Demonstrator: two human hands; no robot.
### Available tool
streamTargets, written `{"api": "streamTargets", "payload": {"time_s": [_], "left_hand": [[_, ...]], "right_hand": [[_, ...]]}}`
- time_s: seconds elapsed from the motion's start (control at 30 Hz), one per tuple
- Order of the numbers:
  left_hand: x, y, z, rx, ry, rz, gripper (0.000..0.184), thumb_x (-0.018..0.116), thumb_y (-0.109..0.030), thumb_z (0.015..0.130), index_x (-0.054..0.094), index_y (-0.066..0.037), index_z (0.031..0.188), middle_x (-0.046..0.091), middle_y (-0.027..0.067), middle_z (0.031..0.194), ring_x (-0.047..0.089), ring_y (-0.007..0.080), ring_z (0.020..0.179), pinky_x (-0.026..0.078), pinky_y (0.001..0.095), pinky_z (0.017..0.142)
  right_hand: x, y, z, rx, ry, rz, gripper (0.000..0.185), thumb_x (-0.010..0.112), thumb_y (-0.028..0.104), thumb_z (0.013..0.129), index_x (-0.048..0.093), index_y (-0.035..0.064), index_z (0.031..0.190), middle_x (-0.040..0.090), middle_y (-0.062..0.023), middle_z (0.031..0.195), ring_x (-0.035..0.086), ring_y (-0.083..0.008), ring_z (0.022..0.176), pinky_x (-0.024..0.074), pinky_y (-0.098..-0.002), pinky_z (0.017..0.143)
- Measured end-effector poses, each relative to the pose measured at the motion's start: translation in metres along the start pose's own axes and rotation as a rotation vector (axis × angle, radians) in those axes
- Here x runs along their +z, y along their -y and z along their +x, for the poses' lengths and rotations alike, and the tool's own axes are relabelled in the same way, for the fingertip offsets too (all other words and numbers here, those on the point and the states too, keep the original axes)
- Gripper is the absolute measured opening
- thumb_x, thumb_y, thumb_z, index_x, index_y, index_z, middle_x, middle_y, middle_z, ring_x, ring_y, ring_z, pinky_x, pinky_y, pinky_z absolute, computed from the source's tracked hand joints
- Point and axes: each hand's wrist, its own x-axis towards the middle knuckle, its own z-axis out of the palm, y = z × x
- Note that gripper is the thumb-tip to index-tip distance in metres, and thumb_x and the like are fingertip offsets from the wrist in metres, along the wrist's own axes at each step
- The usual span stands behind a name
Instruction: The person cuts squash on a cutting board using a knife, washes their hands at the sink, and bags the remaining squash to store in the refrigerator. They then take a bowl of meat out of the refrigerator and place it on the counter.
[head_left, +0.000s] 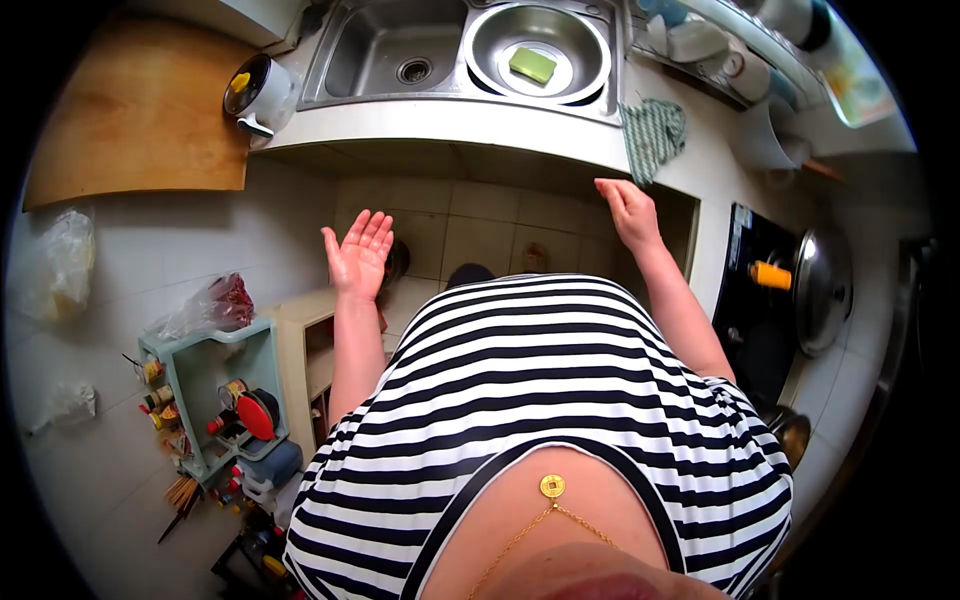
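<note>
Checkered cloth [654,135] right of sink [390,40], over desk [400,122] edge, long axis front-to-back; right hand [630,215] nearer, in front of sink's right end, fingers curled, can't tell if gripping; left hand [357,257] unclenched, palm up, in front of sink's left end.

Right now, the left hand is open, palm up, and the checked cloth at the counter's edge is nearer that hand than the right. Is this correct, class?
No: the head view shows the checked cloth nearer the right hand. The left hand is indeed open, palm up, and the cloth is at the edge of the counter.
</note>
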Motion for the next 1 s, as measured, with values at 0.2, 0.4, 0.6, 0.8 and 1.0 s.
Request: {"api": "streamTargets", "payload": {"time_s": [0.2, 0.4, 0.6, 0.8, 1.0], "left_hand": [[0.022, -0.019, 0.066, 0.003, -0.092, -0.009, 0.073, 0.038, -0.063, 0.086, 0.050, 0.002, 0.117, 0.054, 0.0196, 0.116, 0.050, 0.0326, 0.112, 0.041, 0.0406, 0.094], [0.033, -0.058, 0.179, -0.061, -0.074, -0.019, 0.070, 0.039, -0.060, 0.087, 0.050, 0.003, 0.117, 0.053, 0.0195, 0.117, 0.049, 0.0338, 0.114, 0.040, 0.0430, 0.096], [0.089, -0.091, 0.302, -0.146, -0.040, 0.147, 0.060, 0.039, -0.057, 0.089, 0.050, -0.004, 0.116, 0.053, 0.0122, 0.113, 0.050, 0.0312, 0.111, 0.043, 0.0441, 0.090], [0.171, -0.092, 0.422, -0.183, 0.152, 0.268, 0.031, 0.059, -0.028, 0.088, 0.053, -0.006, 0.111, 0.053, 0.0073, 0.101, 0.055, 0.0234, 0.093, 0.048, 0.0365, 0.077], [0.219, -0.082, 0.496, -0.265, 0.200, 0.140, 0.028, 0.060, -0.026, 0.088, 0.054, -0.006, 0.106, 0.053, 0.0086, 0.097, 0.056, 0.0253, 0.091, 0.049, 0.0382, 0.075]], "right_hand": [[0.028, -0.007, 0.117, 0.095, 0.093, 0.151, 0.024, 0.052, 0.020, 0.092, 0.062, 0.0018, 0.105, 0.066, -0.0074, 0.089, 0.062, -0.0145, 0.081, 0.0481, -0.0262, 0.073], [0.077, -0.036, 0.187, 0.306, 0.073, 0.220, 0.026, 0.059, 0.018, 0.088, 0.060, 0.0041, 0.110, 0.065, -0.0031, 0.089, 0.059, -0.0085, 0.081, 0.0460, -0.0224, 0.073], [0.095, -0.056, 0.297, 0.401, 0.012, 0.164, 0.027, 0.061, 0.021, 0.087, 0.061, 0.0057, 0.110, 0.065, -0.0028, 0.095, 0.060, -0.0086, 0.087, 0.0466, -0.0236, 0.078], [0.136, -0.032, 0.492, 0.518, 0.024, 0.502, 0.034, 0.053, 0.037, 0.091, 0.059, 0.0124, 0.114, 0.060, -0.0004, 0.106, 0.055, -0.0106, 0.095, 0.0419, -0.0251, 0.079], [0.187, -0.068, 0.609, 0.790, 0.224, 0.683, 0.055, 0.074, 0.047, 0.070, 0.058, 0.0194, 0.114, 0.056, 0.0026, 0.108, 0.049, -0.0122, 0.101, 0.0377, -0.0299, 0.089]]}}
